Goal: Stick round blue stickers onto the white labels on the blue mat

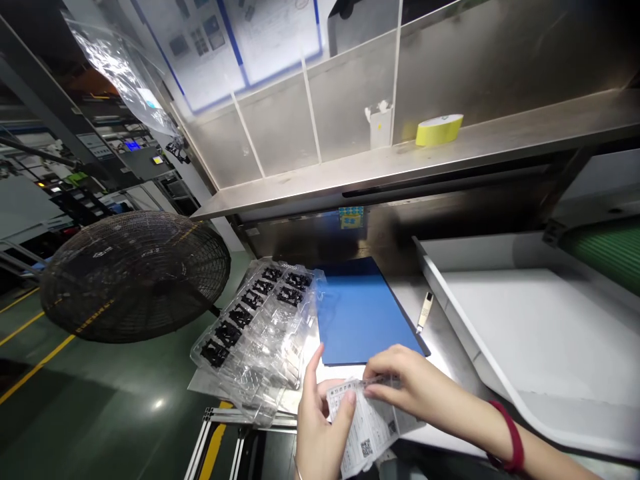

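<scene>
Right now both hands work low in the view, close together at the near edge of the tabletop. The right hand (405, 380) is nearly closed, its thumb and fingers pinching the top edge of a printed label sheet (367, 427), where a clear strip seems to run along it. The left hand (323, 430) is half curled, its thumb (347, 400) pressed on the sheet's face and its other fingers mostly hidden behind it. The sheet hangs between them, tilted down toward the viewer, with small print and a QR code (367, 447) on its face. It looks light, thin and limp, so it would probably bend or crease under a careless grip; its edges seem the best place to hold it, with the printed area left free. A red wristband (510, 437) circles the right wrist. Just beyond the hands lies a blue mat (365, 313), with a small white pen-like tool (425, 312) beside it, though its exact kind is hard to tell. To the left sits a clear blister tray (255, 320) holding rows of black parts. A white bin (530, 340) stands to the right. Higher up, a steel shelf (400, 160) carries a yellow tape roll (439, 129), and a caged fan (135, 277) hangs over the green floor (90, 393).
</scene>
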{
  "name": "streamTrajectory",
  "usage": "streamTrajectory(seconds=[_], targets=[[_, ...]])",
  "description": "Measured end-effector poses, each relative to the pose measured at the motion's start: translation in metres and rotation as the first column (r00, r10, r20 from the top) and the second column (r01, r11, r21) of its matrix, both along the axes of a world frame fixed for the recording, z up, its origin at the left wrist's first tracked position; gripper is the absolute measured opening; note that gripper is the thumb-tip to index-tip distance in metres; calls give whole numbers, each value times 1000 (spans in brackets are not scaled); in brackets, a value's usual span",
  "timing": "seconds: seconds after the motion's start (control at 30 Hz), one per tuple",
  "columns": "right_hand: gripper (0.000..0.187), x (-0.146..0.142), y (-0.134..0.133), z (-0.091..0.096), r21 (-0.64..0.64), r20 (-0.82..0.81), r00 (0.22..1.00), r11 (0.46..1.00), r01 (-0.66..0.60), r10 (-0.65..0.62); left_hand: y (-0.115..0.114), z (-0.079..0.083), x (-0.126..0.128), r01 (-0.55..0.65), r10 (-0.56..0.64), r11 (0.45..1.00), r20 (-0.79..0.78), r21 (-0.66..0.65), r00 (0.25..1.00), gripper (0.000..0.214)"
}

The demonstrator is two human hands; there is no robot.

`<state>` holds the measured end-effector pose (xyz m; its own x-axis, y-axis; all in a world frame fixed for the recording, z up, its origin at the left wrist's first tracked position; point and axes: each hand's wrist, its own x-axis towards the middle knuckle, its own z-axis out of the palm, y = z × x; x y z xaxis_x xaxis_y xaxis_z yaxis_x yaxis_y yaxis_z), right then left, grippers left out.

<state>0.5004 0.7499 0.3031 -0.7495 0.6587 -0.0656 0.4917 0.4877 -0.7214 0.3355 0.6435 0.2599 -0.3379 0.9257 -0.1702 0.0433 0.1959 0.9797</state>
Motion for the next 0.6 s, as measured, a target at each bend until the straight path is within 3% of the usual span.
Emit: streamTrajectory(seconds=[0.1,0.33,0.43,0.53,0.6], targets=[[13,0,-4,2,49,-7,999,998,-48,48,3,2,-1,13,-11,1000,62,-24,998,37],[16,-1,-13,-3,264,40,995,960,-94,87,5,5,1,-16,17,1000,17,-18,1000,41],[27,-1,-19,-9,419,26,994,901,-111,110,5,7,2,-36,37,999,13,-19,999,43],[38,1,-25,-10,597,-17,990,796,-102,139,5,7,2,-65,66,998,30,-27,997,43],[36,3,-27,-10,612,-54,990,787,-73,134,6,6,2,-81,83,996,49,-32,995,44]])
